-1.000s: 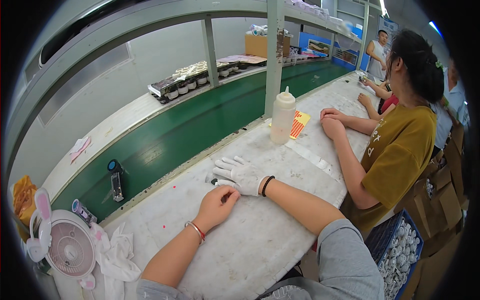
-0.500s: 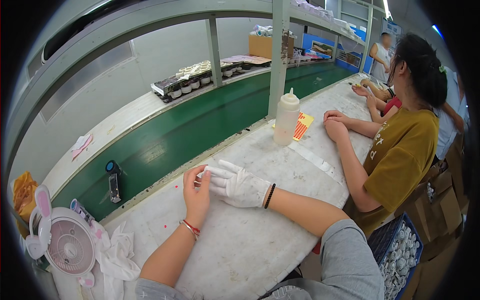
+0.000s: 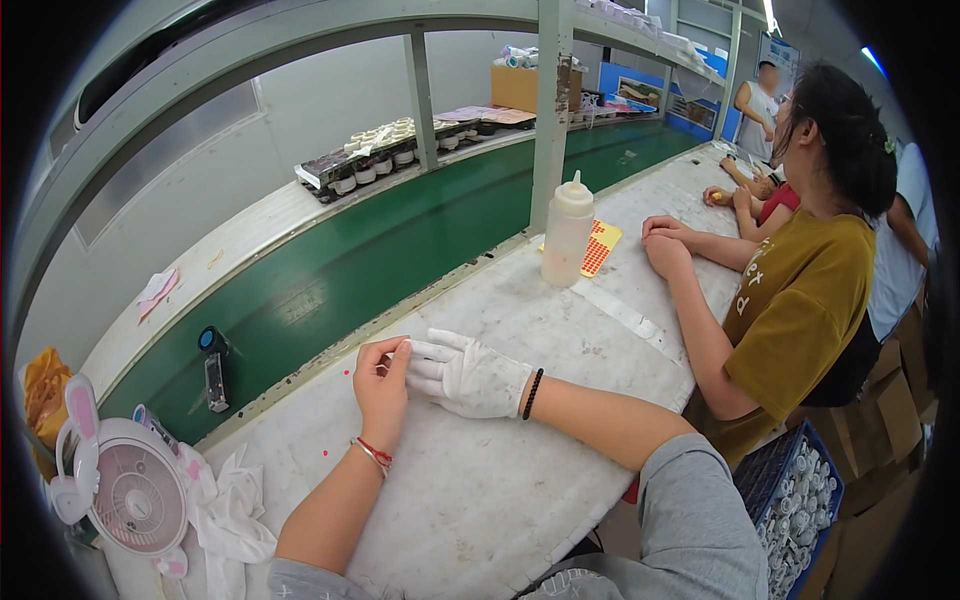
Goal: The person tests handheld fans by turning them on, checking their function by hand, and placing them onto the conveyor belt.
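My left hand [image 3: 382,372] is bare, with a red string and a silver bangle at the wrist. Its thumb and fingers pinch a fingertip of the white glove [image 3: 480,378] worn on my right hand. My right hand [image 3: 462,372] lies over the worktable [image 3: 480,490] with its gloved fingers stretched out towards the left hand. A black bead bracelet circles that wrist. Beyond the hands stands a translucent squeeze bottle [image 3: 568,235] with a pointed nozzle. Beside and partly behind it lies a yellow sheet with red dot stickers [image 3: 598,247].
A green conveyor belt [image 3: 330,265] runs past the table, carrying a black-and-silver device [image 3: 214,370]. A pink-and-white rabbit-eared fan [image 3: 140,498] and crumpled white cloth [image 3: 232,505] sit at left. A co-worker [image 3: 800,310] is at right, near a blue crate of parts [image 3: 800,500].
My hands hold nearly the same pose, the left still pinching a glove fingertip. The whole view has shifted slightly. Farther along the table, another person's hands have moved a little.
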{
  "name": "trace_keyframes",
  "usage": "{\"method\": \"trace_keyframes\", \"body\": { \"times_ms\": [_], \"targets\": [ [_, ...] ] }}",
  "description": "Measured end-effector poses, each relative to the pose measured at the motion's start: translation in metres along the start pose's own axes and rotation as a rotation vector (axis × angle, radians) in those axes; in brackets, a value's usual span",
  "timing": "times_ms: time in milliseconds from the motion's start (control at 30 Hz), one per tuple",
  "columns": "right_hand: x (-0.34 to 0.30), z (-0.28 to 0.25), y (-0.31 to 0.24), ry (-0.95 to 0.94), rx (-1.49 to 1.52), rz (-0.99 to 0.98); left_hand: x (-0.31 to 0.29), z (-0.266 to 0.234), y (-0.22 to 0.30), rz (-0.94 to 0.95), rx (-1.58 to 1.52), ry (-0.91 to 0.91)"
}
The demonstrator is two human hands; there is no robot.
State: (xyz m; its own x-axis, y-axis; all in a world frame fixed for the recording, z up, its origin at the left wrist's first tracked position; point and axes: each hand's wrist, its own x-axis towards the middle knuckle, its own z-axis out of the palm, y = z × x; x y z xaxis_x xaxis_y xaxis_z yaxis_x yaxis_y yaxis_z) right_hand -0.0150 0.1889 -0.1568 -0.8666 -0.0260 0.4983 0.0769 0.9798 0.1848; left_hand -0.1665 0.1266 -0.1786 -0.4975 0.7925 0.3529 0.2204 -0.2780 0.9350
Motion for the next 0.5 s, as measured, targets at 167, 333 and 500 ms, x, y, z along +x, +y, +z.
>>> {"method": "trace_keyframes", "body": {
  "times_ms": [167,333,500],
  "targets": [
    [0.002,-0.002,-0.001,-0.006,0.024,0.0,0.0,-0.001,-0.003,0.049,0.076,0.013],
    [0.001,-0.001,-0.003,-0.01,0.024,0.02,0.0,0.0,0.0,0.074,0.131,0.006],
    [0.0,0.0,-0.002,-0.029,0.018,0.034,-0.003,0.002,0.012,0.136,0.229,0.015]
  ]
}}
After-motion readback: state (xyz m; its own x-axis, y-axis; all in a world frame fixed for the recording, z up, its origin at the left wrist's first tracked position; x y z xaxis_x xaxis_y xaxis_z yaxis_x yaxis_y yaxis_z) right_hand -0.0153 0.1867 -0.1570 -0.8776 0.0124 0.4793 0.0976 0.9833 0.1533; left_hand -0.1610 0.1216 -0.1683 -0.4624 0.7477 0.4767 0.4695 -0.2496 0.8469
